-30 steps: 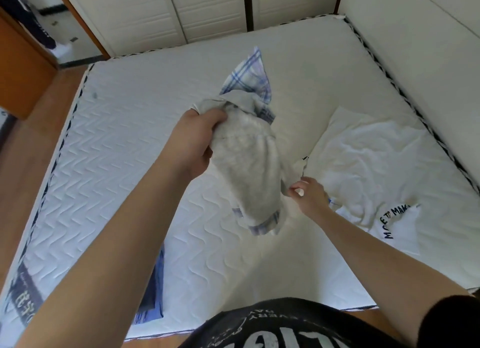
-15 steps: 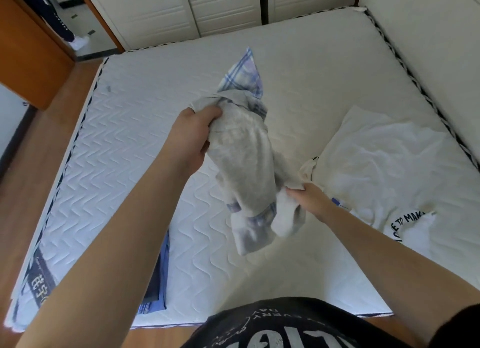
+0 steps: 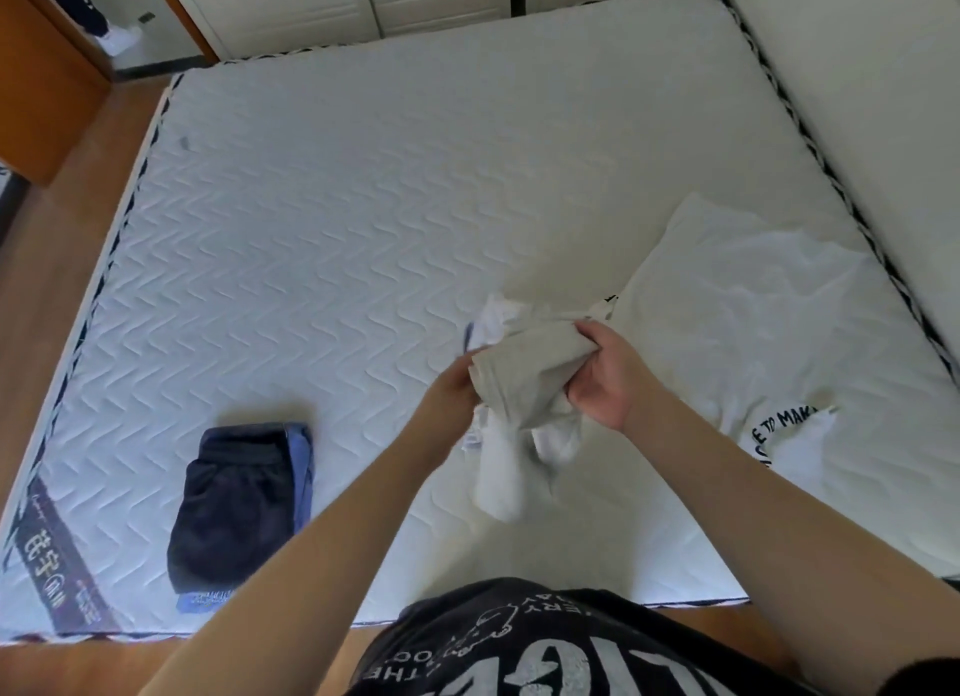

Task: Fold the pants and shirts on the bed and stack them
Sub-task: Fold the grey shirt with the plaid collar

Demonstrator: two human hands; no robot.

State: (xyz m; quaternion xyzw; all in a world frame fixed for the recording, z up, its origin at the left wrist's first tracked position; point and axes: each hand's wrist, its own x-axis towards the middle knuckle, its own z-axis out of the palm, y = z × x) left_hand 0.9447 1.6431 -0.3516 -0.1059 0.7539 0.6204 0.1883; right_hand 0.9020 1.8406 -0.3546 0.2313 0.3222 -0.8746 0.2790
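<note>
Beige-and-white garment (image 3: 524, 383) bunched, unfolded, held in air above bed's near edge; left hand (image 3: 457, 383) and right hand (image 3: 608, 378) both clamped on it. Dark folded stack (image 3: 234, 503) done at near-left corner. White shirt (image 3: 769, 332) crumpled along right edge, still to fold. Judging roughly halfway.

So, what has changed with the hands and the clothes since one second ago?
The left hand lowered the grey garment from chest height to just above the mattress. The right hand has now gripped it too. The white T-shirt and the folded dark pile stayed put.
</note>
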